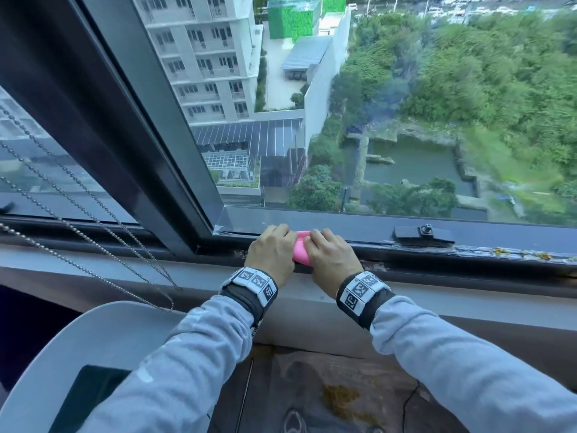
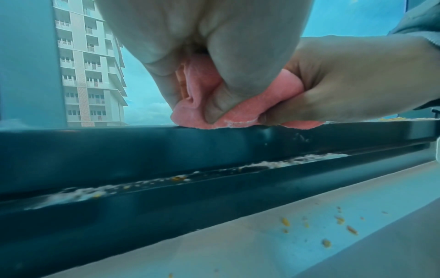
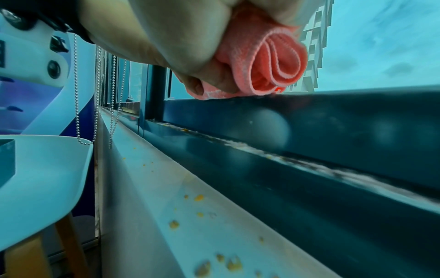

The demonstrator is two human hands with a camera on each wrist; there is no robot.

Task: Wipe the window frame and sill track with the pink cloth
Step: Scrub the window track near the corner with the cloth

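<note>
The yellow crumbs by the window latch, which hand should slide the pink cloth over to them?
Probably the right hand. Both hands grip the pink cloth, but the yellow crumbs lie on the right hand's side, past the window latch. The left hand would have to cross over.

Cloth [image 1: 301, 247] between both hands on frame rail [image 1: 359, 230]; track [image 2: 166, 178] below; chair [image 1: 103, 345] left.

Left hand [image 1: 271, 251], right hand [image 1: 331, 256], side by side, curled.

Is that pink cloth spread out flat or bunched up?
Bunched up: the cloth shows rolled layers, gripped between left hand and right hand.
</note>
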